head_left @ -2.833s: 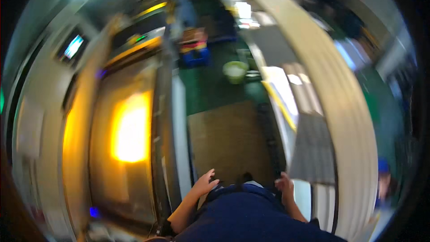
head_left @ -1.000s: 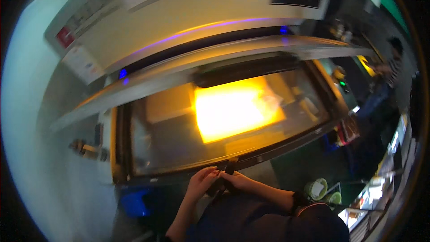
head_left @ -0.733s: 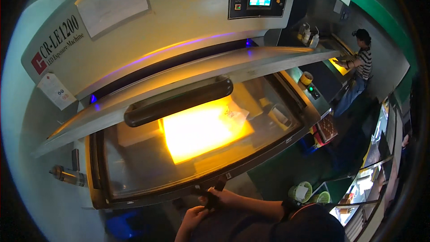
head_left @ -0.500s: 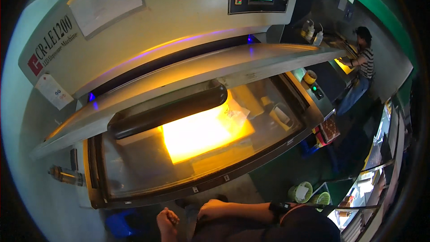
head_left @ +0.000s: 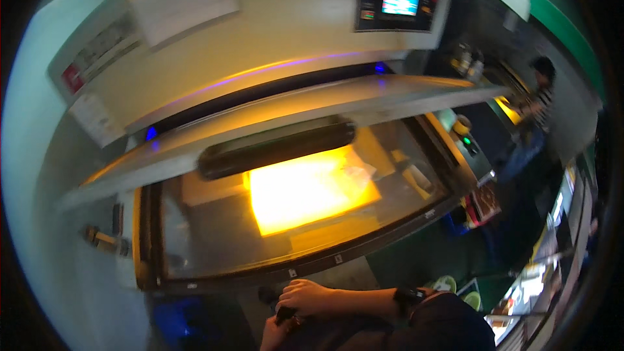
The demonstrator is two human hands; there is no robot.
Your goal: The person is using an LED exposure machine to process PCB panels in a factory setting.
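Note:
My right hand (head_left: pixel 308 298) is in front of my body, its fingers curled, just below the front edge of the exposure machine (head_left: pixel 253 272). Close against it is my left hand (head_left: pixel 275 333), also curled and partly cut by the lower picture edge. Something small and dark (head_left: pixel 285 316) shows between the two hands; blur hides what it is and which hand holds it. Neither hand touches the machine. A brightly lit yellow sheet (head_left: pixel 305 195) lies on the machine's glass bed, beneath the raised lid (head_left: pixel 416 99) with its thick black handle (head_left: pixel 276 146).
A control panel (head_left: pixel 396 3) with a lit screen is on the machine's upper front. At right another person (head_left: pixel 541 101) in a striped top works at a yellow-lit surface. Green baskets (head_left: pixel 444 284) and a rack stand low at right; a blue stool-like thing (head_left: pixel 177 320) is at lower left.
My left hand has moved right and down, up against my right hand. My right hand has shifted slightly. The whole view has turned a little, so the machine sits further right.

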